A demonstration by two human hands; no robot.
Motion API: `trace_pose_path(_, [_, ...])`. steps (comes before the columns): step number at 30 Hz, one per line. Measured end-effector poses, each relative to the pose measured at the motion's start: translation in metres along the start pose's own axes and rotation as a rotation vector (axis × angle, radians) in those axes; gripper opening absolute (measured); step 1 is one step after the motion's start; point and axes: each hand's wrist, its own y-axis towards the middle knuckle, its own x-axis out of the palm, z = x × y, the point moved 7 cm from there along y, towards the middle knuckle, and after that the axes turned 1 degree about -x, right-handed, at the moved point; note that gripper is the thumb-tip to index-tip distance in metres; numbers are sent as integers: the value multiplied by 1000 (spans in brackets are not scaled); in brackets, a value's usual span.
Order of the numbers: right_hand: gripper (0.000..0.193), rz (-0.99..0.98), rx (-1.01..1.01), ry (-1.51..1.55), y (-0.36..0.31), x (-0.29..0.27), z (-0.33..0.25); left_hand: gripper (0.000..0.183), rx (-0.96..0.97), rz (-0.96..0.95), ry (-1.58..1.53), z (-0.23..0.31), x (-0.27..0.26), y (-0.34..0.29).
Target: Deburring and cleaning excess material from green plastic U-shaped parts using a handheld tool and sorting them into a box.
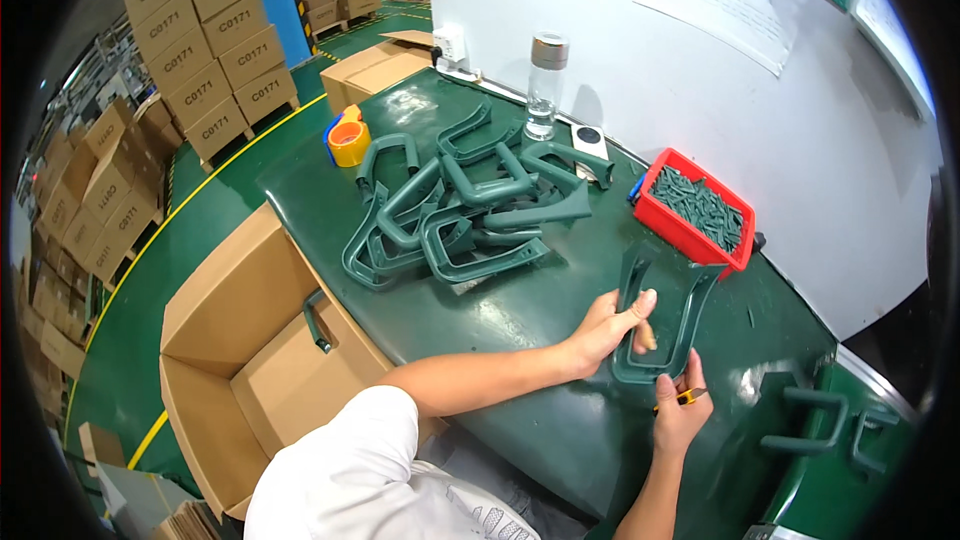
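A dark green plastic U-shaped handle (pixel 690 314) is held above the table, its curved bend toward me and its two legs pointing away. My left hand (pixel 600 332) is closed around its left leg, thumb across the inside. At the bend, my right hand (pixel 684 416) is closed with thumb and fingers against the plastic. A small yellow-and-black tool (pixel 690 396) pokes out between the right-hand fingers; its kind and working end are hidden. Several similar green handles (pixel 490 190) lie in a loose pile left of the held one.
A red bin (pixel 735 258) of small green pieces stands beyond my hands. A water bottle (pixel 545 90) and orange tape roll (pixel 349 143) stand farther back. An open carton (pixel 215 340) at left holds one handle (pixel 315 322). More handles (pixel 815 420) lie at right.
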Motion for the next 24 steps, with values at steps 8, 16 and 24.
trace_pose_path(8, [41, 27, 62, -30, -1, 30, 0, 30, 248, 242, -90, 2, -14, -24])
trace_pose_path(16, [34, 107, 166, -2, 2, 54, -1, 26, 350, 251, -30, 15, -19, -37])
trace_pose_path(24, [33, 163, 151, 10, 1, 59, 0, 29, 430, 251, 33, 25, -20, -42])
